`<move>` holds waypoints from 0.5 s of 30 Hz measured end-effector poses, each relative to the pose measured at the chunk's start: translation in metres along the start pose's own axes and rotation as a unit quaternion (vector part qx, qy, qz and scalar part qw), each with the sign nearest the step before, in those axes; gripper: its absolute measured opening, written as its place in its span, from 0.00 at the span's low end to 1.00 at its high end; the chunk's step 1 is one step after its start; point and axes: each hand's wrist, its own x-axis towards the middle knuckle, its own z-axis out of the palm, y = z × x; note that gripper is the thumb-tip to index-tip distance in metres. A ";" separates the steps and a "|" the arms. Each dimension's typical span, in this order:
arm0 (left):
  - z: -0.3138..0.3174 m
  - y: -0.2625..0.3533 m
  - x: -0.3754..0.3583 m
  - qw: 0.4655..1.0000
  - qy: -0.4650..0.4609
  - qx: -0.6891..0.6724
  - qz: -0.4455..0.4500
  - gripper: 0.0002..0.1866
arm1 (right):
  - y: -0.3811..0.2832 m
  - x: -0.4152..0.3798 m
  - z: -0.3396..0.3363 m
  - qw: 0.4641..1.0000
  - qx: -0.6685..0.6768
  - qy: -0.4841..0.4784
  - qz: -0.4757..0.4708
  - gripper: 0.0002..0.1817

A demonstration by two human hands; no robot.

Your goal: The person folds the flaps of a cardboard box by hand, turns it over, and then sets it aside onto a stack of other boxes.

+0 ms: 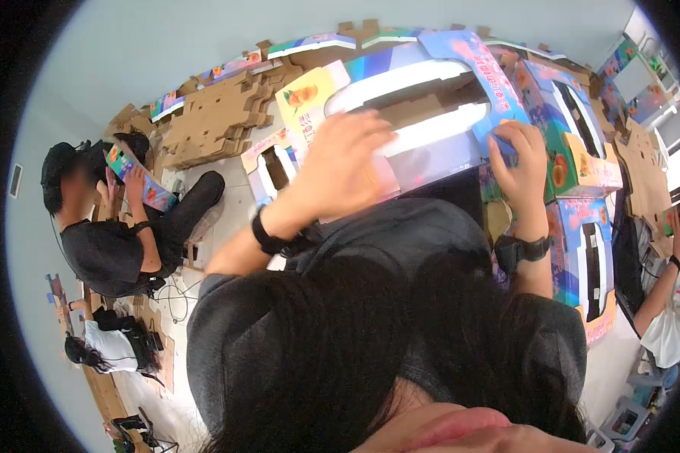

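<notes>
A printed fruit gift carton (431, 162), blue, yellow and pink, lies tilted in front of my chest. Its top has a long oval cut-out with a white rim, showing brown cardboard inside. My left hand (347, 162), smeared a little by motion, lies over the carton's left front part, fingers stretched toward the cut-out. At the right end, my right hand (521, 158) has its fingers bent over the carton's edge, with the thumb against the side. Each of my wrists wears a dark band.
Similar cartons stand to the right, an upper one (559, 170) and a lower one (570, 260). Flat brown cardboard (211, 124) is stacked behind on the left. A seated person (102, 249) holds a printed carton piece; another person (113, 343) is farther back. A co-worker's arm (661, 291) shows at right.
</notes>
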 end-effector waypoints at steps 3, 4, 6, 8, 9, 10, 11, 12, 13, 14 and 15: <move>0.017 0.043 0.002 0.998 -0.009 -0.047 -0.046 0.38 | -0.004 0.020 0.009 0.999 0.029 -0.017 -0.038 0.11; 0.026 0.048 0.000 0.998 -0.006 -0.028 -0.063 0.40 | -0.006 0.029 0.014 0.997 0.033 -0.020 -0.062 0.12; 0.051 0.047 -0.006 0.994 -0.017 0.008 -0.105 0.43 | -0.005 0.039 0.029 0.994 0.048 -0.036 -0.094 0.13; 0.055 0.043 -0.007 0.994 -0.018 0.020 -0.103 0.43 | 0.000 0.042 0.052 0.990 0.073 -0.056 -0.110 0.16; 0.057 0.043 -0.008 0.994 -0.019 0.026 -0.101 0.43 | 0.002 0.039 0.057 0.990 0.049 -0.084 -0.106 0.17; 0.058 0.041 -0.009 0.995 -0.029 0.030 -0.095 0.44 | 0.003 0.035 0.060 0.988 0.026 -0.114 -0.101 0.18; 0.059 0.038 -0.011 0.994 -0.039 0.032 -0.092 0.44 | 0.003 0.031 0.063 0.985 0.003 -0.146 -0.096 0.19; 0.059 0.034 -0.014 0.994 -0.049 0.035 -0.088 0.44 | 0.000 0.029 0.062 0.985 0.003 -0.149 -0.086 0.20; 0.057 0.030 -0.018 0.994 -0.052 0.046 -0.086 0.45 | -0.005 0.026 0.061 0.986 0.001 -0.150 -0.076 0.21; 0.054 0.026 -0.022 0.994 -0.053 0.059 -0.082 0.45 | -0.010 0.022 0.060 0.987 -0.001 -0.149 -0.066 0.22; 0.051 0.022 -0.025 0.993 -0.055 0.071 -0.076 0.46 | -0.016 0.017 0.057 0.988 -0.002 -0.147 -0.057 0.22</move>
